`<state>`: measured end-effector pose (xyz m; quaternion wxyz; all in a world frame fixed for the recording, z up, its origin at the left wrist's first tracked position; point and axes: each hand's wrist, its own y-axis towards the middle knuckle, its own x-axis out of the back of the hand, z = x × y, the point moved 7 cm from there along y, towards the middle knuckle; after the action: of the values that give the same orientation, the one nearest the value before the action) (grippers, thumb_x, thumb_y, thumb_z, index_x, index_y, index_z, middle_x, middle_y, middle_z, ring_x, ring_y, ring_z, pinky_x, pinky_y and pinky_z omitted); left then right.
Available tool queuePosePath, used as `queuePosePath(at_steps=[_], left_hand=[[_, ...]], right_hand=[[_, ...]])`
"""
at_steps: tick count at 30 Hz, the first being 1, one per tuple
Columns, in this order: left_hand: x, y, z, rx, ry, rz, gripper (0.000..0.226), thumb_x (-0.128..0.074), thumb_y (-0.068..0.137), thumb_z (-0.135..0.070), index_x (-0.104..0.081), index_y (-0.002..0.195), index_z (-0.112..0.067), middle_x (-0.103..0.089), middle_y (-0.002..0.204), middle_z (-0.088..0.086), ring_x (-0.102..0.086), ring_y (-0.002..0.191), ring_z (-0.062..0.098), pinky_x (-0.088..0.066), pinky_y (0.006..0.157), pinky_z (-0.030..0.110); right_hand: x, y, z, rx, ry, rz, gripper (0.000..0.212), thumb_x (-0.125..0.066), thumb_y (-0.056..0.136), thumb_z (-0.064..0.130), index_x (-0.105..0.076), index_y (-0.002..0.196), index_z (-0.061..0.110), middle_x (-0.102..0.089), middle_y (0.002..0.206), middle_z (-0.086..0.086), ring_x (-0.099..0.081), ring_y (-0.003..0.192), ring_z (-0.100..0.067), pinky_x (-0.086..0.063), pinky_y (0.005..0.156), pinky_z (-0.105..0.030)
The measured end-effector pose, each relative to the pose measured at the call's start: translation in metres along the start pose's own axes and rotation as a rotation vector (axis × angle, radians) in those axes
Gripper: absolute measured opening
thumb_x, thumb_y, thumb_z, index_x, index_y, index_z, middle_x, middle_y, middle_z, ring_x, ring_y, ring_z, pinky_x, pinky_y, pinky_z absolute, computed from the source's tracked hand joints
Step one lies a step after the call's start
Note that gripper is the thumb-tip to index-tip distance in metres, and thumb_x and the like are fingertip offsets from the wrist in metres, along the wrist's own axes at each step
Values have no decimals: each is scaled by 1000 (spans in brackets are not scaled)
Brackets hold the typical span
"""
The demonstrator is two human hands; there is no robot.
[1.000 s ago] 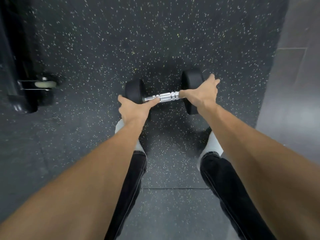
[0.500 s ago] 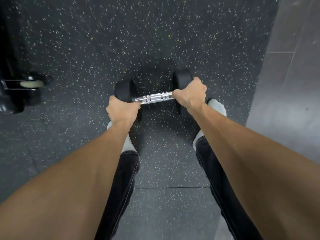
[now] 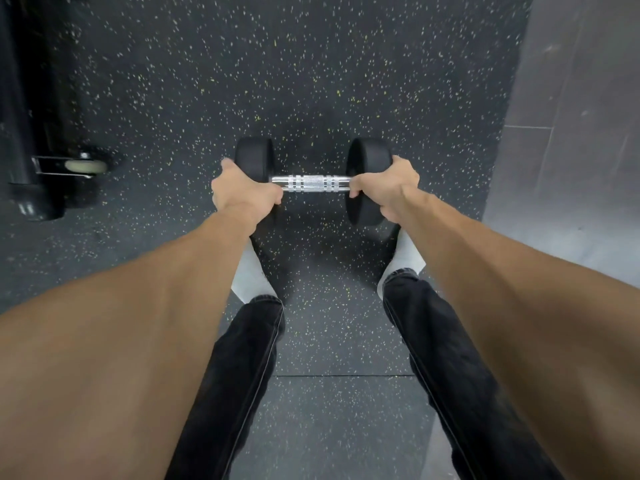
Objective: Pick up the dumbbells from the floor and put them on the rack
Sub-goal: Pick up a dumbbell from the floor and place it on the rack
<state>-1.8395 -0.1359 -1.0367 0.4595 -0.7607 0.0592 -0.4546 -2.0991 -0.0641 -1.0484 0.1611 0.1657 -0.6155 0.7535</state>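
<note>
Dark rubber floor (image 3: 311,81) w/ yellow and white flecks, a seam line running across it between my legs; grey tiled strip (image 3: 571,133) along the right edge. Dumbbell (image 3: 310,183) lies crosswise in front of me, black round heads either end, chrome knurled handle btwn them. My left hand (image 3: 242,190) is curled over the left end of the handle, right against the left head, fingers wrapped under. My right hand (image 3: 382,187) grips the right end where handle meets head, thumb side on the bar, fingers hooked round the head's near edge. Middle of the handle bare btwn both fists. Cannot tell whether the dumbbell sits on the floor or is just clear of it. Both feet in white socks (image 3: 251,271) below the hands, black trousers (image 3: 242,375) above them. At left, a black frame base (image 3: 31,188) w/ a pale caster wheel (image 3: 86,167), well apart from the dumbbell.
</note>
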Motion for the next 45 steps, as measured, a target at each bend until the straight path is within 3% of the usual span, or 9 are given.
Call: queuePosePath(at_steps=[2, 7, 15, 22, 25, 28, 32, 35, 45], left_hand=[[24, -18, -14, -60, 2, -42, 70, -86, 67, -21, -47, 124, -11, -46, 98, 3, -50, 89, 26, -43, 67, 32], [104, -93, -42, -217, -79, -179, 54, -81, 65, -22, -49, 108, -14, -47, 80, -8, -54, 83, 24, -42, 64, 29], [269, -258, -80, -367, -188, -403, 57, -79, 53, -33, -53, 102, -23, -45, 74, -23, -50, 82, 21, -37, 66, 26], [420, -456, -83, -323, -352, -571, 59, -78, 44, -26, -63, 100, -17, -58, 83, -10, -54, 81, 24, -44, 71, 29], [476, -520, -80, -351, -391, -604, 53, -77, 41, -26, -63, 91, -15, -60, 78, -10, -58, 78, 26, -44, 64, 30], [517, -566, -81, -385, -425, -635, 53, -75, 38, -27, -63, 89, -14, -67, 85, 0, -64, 84, 30, -54, 72, 36], [556, -629, -76, -428, -453, -762, 56, -75, 41, -29, -64, 94, -17, -55, 72, -9, -57, 79, 29, -41, 62, 30], [578, -658, -66, -388, -445, -806, 51, -74, 40, -33, -64, 88, -18, -64, 79, -4, -60, 77, 27, -33, 53, 26], [578, -641, 20, -87, -627, -701, 39, -81, 42, -23, -58, 72, -16, -63, 73, -2, -62, 69, 22, -35, 49, 24]], right_hand=[[12, -23, 10, 26, 57, -25, 83, -85, 63, 8, -55, 140, 11, -62, 127, -6, -61, 102, -21, -45, 54, -24], [61, -110, 42, 205, 173, -130, 50, -83, 54, 7, -67, 102, 9, -66, 92, 1, -54, 71, -13, -47, 51, -23], [166, -310, 122, 548, 230, -254, 46, -80, 42, 20, -68, 87, 17, -67, 76, 10, -55, 62, -8, -51, 53, -23], [258, -536, 171, 785, 257, -251, 41, -77, 48, 16, -66, 88, 19, -62, 70, 16, -54, 65, -8, -53, 61, -26], [284, -615, 182, 905, 316, -233, 37, -75, 48, 14, -63, 83, 12, -60, 68, 12, -52, 61, -10, -50, 57, -31], [303, -672, 193, 969, 347, -233, 38, -74, 47, 15, -63, 83, 11, -64, 71, 8, -54, 63, -12, -51, 57, -31], [324, -725, 200, 1045, 325, -210, 35, -76, 48, 20, -65, 81, 14, -64, 68, 11, -52, 56, -1, -47, 49, -22], [335, -755, 211, 1107, 261, -230, 33, -79, 47, 24, -64, 74, 15, -59, 61, 13, -50, 48, 6, -33, 38, -11], [261, -794, 246, 1150, -91, -120, 36, -81, 49, 21, -47, 64, 21, -52, 62, 10, -47, 54, -8, -31, 48, -23]])
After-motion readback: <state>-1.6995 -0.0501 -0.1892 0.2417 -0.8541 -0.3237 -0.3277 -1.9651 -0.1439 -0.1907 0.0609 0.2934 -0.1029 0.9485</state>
